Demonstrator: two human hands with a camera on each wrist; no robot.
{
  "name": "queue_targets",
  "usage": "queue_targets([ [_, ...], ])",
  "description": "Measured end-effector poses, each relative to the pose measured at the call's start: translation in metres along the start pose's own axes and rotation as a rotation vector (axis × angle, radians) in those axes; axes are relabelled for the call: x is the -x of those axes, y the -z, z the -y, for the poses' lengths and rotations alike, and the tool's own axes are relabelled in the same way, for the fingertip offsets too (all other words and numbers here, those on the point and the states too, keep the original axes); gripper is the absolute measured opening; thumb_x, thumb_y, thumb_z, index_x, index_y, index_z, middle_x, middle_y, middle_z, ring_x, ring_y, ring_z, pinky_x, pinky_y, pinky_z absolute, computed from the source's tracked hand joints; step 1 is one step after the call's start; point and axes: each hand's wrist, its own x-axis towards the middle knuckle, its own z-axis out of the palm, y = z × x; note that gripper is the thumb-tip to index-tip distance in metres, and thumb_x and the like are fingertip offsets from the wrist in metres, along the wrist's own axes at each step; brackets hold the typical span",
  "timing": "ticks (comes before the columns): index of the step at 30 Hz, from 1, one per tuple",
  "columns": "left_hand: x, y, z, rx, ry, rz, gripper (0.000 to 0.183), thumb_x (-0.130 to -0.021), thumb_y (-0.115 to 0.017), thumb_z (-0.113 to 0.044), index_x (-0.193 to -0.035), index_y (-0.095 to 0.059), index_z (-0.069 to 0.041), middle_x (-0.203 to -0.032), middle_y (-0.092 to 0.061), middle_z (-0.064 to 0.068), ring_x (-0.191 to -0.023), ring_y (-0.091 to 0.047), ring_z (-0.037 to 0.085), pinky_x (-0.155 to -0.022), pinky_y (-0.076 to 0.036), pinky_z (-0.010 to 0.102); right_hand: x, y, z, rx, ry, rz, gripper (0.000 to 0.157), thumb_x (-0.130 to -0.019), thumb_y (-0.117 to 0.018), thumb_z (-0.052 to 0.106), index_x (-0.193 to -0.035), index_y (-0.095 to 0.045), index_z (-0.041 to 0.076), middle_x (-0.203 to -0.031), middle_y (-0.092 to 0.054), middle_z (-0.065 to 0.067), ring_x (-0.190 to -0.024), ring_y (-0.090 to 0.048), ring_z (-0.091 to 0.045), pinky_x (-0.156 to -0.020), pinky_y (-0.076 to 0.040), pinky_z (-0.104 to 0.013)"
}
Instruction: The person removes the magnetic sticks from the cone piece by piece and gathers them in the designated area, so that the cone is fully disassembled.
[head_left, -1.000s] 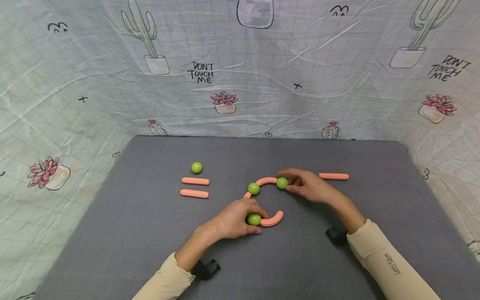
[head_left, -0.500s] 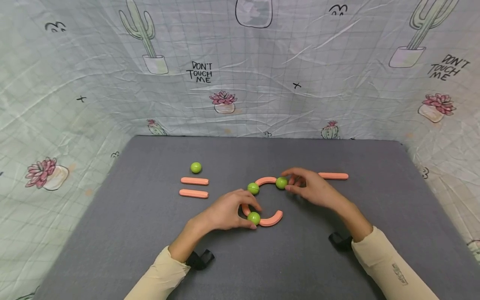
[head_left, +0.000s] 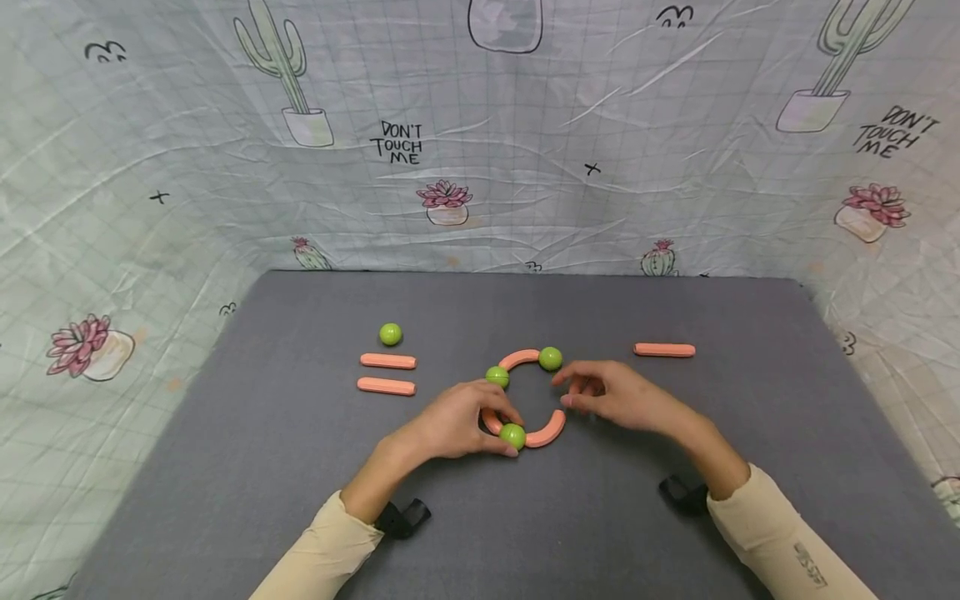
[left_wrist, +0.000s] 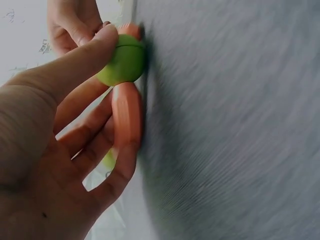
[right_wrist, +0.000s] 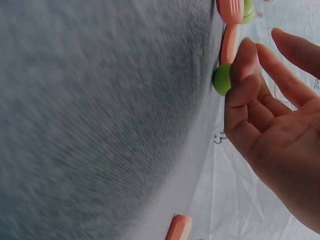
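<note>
A ring-like chain of curved orange pieces and green balls lies on the grey table, with a gap on its right side. My left hand pinches the front green ball; in the left wrist view the thumb lies on this ball and other fingers reach round the left curved piece. The front curved piece extends right from the ball. At the back are another curved piece and two green balls, one left and one right. My right hand hovers beside the gap, holding nothing, fingers loosely bent.
Two straight orange pieces, one farther and one nearer, lie left of the chain with a loose green ball behind them. Another straight orange piece lies at right. A patterned cloth rises behind the table.
My right hand has left the back-right ball and come nearer, toward the front curved piece's end. The back of the chain has shifted left. My left hand moved slightly back onto the front ball's left side.
</note>
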Motion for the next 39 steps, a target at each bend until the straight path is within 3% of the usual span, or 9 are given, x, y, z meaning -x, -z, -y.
queue_targets([
  [5,-0.001,-0.007,-0.004,-0.002,0.038,-0.047,0.029,-0.079,-0.092,-0.037,-0.104,-0.08,-0.027,-0.095,-0.073,-0.015,-0.089,-0.064,0.006,-0.088,-0.053,0.026,0.003,-0.005,0.002,0.002,0.011,0.064,0.026,-0.101,-0.07,0.021,-0.126,-0.072,0.012,-0.097,-0.072,-0.003,-0.078,-0.062,-0.011,-0.069,-0.051,-0.024],
  [12,-0.003,-0.013,-0.008,-0.042,0.068,-0.087,0.028,-0.079,-0.092,-0.04,-0.101,-0.079,-0.027,-0.089,-0.07,-0.016,-0.083,-0.065,0.004,-0.081,-0.052,0.022,0.006,-0.011,0.004,-0.026,0.061,0.091,0.022,-0.1,-0.071,0.016,-0.122,-0.073,0.013,-0.098,-0.074,0.001,-0.08,-0.064,-0.01,-0.074,-0.054,-0.023],
  [24,-0.007,-0.017,-0.01,-0.031,0.104,-0.107,0.029,-0.079,-0.091,-0.044,-0.1,-0.079,-0.029,-0.085,-0.069,-0.018,-0.079,-0.064,0.0,-0.074,-0.052,0.02,0.007,-0.018,0.0,-0.042,0.074,0.156,0.025,-0.098,-0.073,0.016,-0.123,-0.073,0.013,-0.088,-0.07,0.002,-0.073,-0.062,-0.007,-0.067,-0.053,-0.023],
  [39,-0.011,-0.017,-0.009,-0.006,0.128,-0.107,0.028,-0.078,-0.092,-0.041,-0.1,-0.08,-0.029,-0.084,-0.07,-0.018,-0.079,-0.065,0.001,-0.074,-0.052,0.02,0.0,-0.025,0.004,0.041,0.039,0.118,0.026,-0.091,-0.081,0.015,-0.117,-0.076,0.014,-0.079,-0.065,0.005,-0.067,-0.056,-0.002,-0.062,-0.049,-0.022],
])
